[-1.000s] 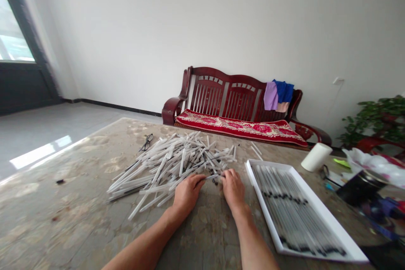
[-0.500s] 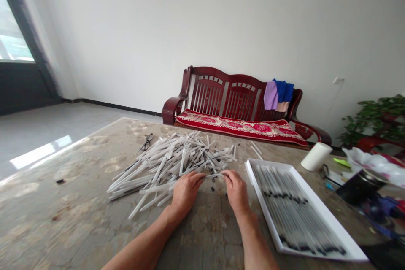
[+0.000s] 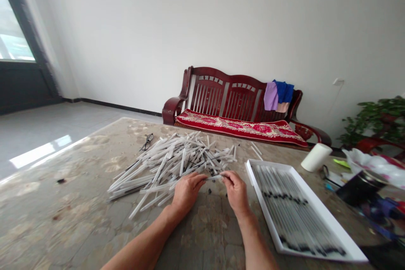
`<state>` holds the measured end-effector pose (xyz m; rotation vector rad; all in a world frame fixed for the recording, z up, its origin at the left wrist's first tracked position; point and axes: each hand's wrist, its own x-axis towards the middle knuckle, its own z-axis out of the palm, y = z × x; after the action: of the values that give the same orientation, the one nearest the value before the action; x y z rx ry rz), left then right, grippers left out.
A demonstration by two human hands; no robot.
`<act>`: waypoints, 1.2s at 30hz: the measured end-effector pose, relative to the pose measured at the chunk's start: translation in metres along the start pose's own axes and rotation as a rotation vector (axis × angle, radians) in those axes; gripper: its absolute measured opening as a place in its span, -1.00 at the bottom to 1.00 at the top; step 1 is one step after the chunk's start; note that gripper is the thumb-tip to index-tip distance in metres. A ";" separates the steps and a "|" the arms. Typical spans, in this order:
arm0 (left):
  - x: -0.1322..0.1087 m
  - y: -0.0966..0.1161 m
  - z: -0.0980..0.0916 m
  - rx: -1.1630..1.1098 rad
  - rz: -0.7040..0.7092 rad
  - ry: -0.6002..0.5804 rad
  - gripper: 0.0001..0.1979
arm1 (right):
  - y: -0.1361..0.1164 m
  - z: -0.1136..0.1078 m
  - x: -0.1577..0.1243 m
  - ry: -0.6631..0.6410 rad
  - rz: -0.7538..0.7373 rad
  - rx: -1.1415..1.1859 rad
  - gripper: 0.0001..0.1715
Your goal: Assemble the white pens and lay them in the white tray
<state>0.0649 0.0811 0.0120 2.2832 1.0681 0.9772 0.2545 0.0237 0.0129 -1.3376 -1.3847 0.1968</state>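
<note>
A thin translucent plastic tube [image 3: 215, 177] spans the gap between my two hands, roughly level and just above the table. My left hand [image 3: 186, 190] is closed with its fingertips pinching the left end. The other end is gripped between the thumb and fingers of my right hand [image 3: 234, 189]. Just beyond my left hand spreads a loose pile of whitish tubes [image 3: 167, 158], with dark thin pieces mixed in. A small black bit [image 3: 209, 191] lies on the table between my hands. To the right, a white tray [image 3: 264, 209] holds rows of tubes with black ends.
The patterned tabletop [image 3: 95, 219] bears eyeglasses [image 3: 147, 141] behind the pile and a dark scrap [image 3: 60, 181] at left. A white roll [image 3: 316, 157], a black cylindrical container [image 3: 360, 187] and plastic bags [image 3: 376, 164] crowd the right. A red wooden bench [image 3: 234, 97] stands behind.
The tube between my hands has shifted slightly and its tilt differs a little. Both hands stay in nearly the same place, with small finger movements.
</note>
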 end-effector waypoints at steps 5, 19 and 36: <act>0.000 -0.003 0.001 0.008 0.055 0.009 -0.74 | 0.000 -0.001 -0.002 -0.054 0.100 0.069 -0.78; -0.003 0.001 -0.006 0.239 0.222 0.030 -0.73 | -0.011 0.007 -0.004 -0.091 0.549 0.341 -0.60; -0.005 -0.001 0.000 0.054 0.292 0.116 -0.71 | -0.064 -0.044 0.007 -0.351 -0.098 -0.708 -0.82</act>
<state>0.0619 0.0783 0.0098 2.5013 0.8275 1.2205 0.2532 -0.0166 0.0802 -1.8649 -1.9147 -0.1529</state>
